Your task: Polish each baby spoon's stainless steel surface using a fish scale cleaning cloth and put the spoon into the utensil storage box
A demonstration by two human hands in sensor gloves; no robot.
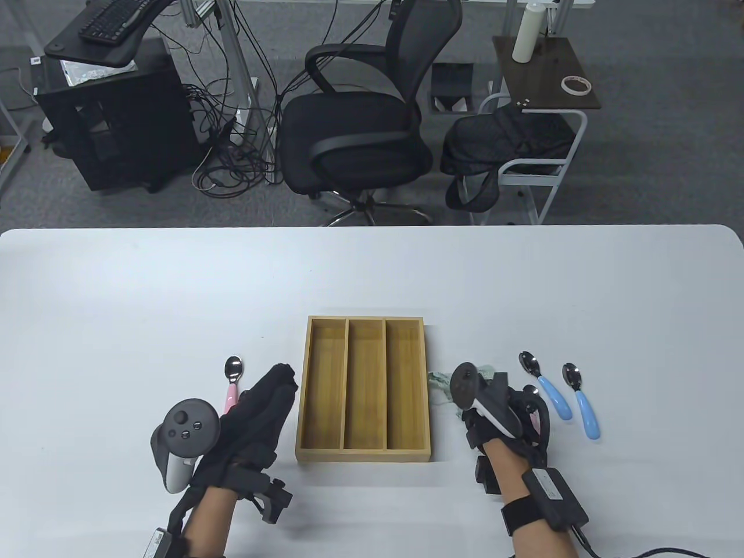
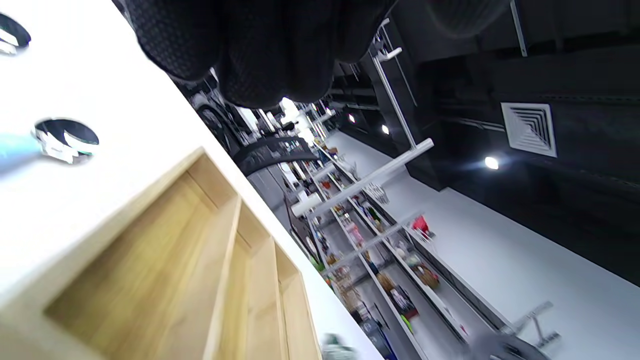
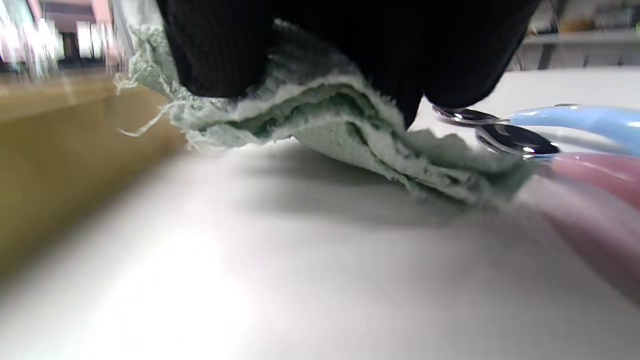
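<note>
The right hand (image 1: 500, 407) has its gloved fingers (image 3: 220, 55) curled down over the folded green cleaning cloth (image 3: 330, 115), bunching it against the table (image 1: 116, 302) just right of the wooden storage box (image 1: 365, 389); a pink-handled spoon (image 3: 590, 167) lies touching the cloth's far edge, though whether the hand holds it too cannot be told. The left hand (image 1: 256, 418), left of the box, has fingers extended and relaxed, gripping nothing that shows, beside and partly over another pink-handled spoon (image 1: 232, 381) whose bowl points away from the person. Two blue-handled spoons (image 1: 546, 383) (image 1: 581, 401) lie side by side further right of the box, apart from the hand. This looks like the opening step: gathering the cloth before any polishing. The next move likely calls for securing the cloth, then lifting a spoon so its steel bowl meets the cloth. The box has three long compartments, all of them bare wood; no spoon has gone in yet.
</note>
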